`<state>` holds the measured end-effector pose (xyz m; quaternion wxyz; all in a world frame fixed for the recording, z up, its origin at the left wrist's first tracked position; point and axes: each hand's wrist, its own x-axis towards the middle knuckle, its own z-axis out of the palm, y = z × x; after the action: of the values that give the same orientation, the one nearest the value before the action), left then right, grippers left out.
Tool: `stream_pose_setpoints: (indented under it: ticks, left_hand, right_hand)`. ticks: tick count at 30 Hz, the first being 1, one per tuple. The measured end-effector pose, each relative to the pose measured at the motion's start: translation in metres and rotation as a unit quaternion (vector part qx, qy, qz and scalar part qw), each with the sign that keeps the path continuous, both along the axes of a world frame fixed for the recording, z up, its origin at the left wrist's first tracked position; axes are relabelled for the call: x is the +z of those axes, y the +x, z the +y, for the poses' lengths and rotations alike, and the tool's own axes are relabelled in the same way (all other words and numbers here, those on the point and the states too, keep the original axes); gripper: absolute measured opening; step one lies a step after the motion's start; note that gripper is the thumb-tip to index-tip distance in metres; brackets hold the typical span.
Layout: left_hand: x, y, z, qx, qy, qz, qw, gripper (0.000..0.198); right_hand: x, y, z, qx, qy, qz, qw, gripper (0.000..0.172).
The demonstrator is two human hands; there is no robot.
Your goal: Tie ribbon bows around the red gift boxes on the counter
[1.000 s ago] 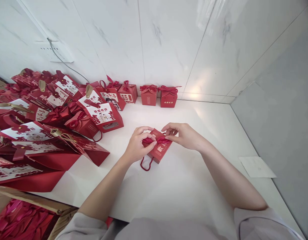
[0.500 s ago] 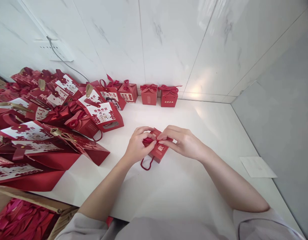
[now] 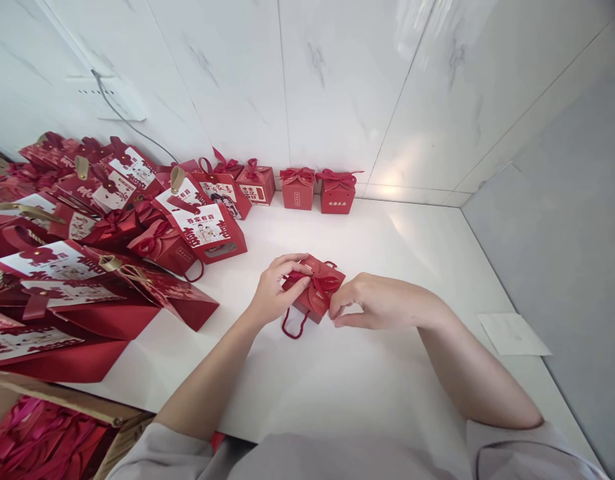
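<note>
Bow [image 3: 327, 284] partly covered, carton [image 3: 130, 437] cut off

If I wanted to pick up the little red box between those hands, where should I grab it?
Probably by the body of the red gift box, coming from its left and right sides. The ribbon bow faces up and might crush or loosen, while rope loops stick out at the near and far ends. The left hand is at the left side.
</note>
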<state>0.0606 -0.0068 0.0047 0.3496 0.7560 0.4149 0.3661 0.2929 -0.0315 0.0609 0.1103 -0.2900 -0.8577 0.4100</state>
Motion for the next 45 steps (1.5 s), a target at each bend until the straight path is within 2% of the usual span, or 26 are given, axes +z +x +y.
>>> stream_pose_setpoints:
  ticks: [2,4,7,10,13,19,22,25,29,32,35,39,42,45]
  left_hand:
    - [0.000,-0.006,0.005,-0.015,-0.034,-0.038,0.999,0.018]
    - [0.000,-0.013,0.011,-0.001,-0.060,-0.057,0.997,0.020]
    - [0.000,-0.025,0.019,0.012,-0.103,-0.050,0.993,0.025]
    - [0.000,-0.034,0.025,-0.016,-0.171,-0.058,0.984,0.027]
    - [-0.002,-0.038,0.028,-0.030,-0.207,-0.099,0.973,0.025]
    - [-0.006,-0.038,0.029,-0.033,-0.219,-0.167,0.961,0.020]
    - [-0.005,-0.038,0.029,-0.033,-0.222,-0.179,0.958,0.017]
    - [-0.004,-0.039,0.030,-0.038,-0.219,-0.196,0.955,0.021]
    - [-0.002,-0.040,0.030,-0.043,-0.227,-0.161,0.960,0.023]
    - [-0.002,-0.039,0.029,-0.050,-0.231,-0.129,0.963,0.020]
    - [-0.004,-0.038,0.029,-0.048,-0.206,-0.094,0.973,0.024]
    - [-0.004,-0.037,0.028,-0.033,-0.131,-0.020,0.991,0.018]
    - [-0.001,-0.033,0.024,-0.029,-0.088,-0.020,0.996,0.015]
    - [0.002,-0.027,0.019,-0.026,-0.068,-0.043,0.996,0.016]
  right_hand:
    - [0.005,0.011,0.000,-0.009,-0.046,-0.007,0.999,0.011]
    - [0.010,0.019,0.001,-0.034,-0.053,-0.015,0.998,0.013]
    - [0.012,0.023,0.005,-0.095,0.003,-0.022,0.995,0.015]
    - [0.007,0.019,0.009,-0.167,0.066,-0.035,0.983,0.018]
    - [-0.001,0.009,0.013,-0.199,0.099,-0.035,0.974,0.020]
    - [-0.011,-0.008,0.015,-0.164,0.133,0.001,0.977,0.019]
    - [-0.011,-0.008,0.015,-0.141,0.136,-0.005,0.981,0.019]
    - [-0.009,-0.003,0.015,-0.150,0.132,-0.004,0.980,0.019]
    - [-0.007,0.002,0.015,-0.165,0.138,0.012,0.976,0.023]
    - [-0.009,-0.005,0.016,-0.141,0.155,0.053,0.976,0.022]
    - [-0.020,-0.018,0.019,-0.146,0.123,0.119,0.974,0.023]
    - [-0.043,-0.032,0.029,-0.231,0.015,0.191,0.954,0.024]
    - [-0.054,-0.036,0.035,-0.201,-0.041,0.205,0.957,0.023]
    - [-0.055,-0.036,0.038,-0.174,-0.063,0.214,0.959,0.021]
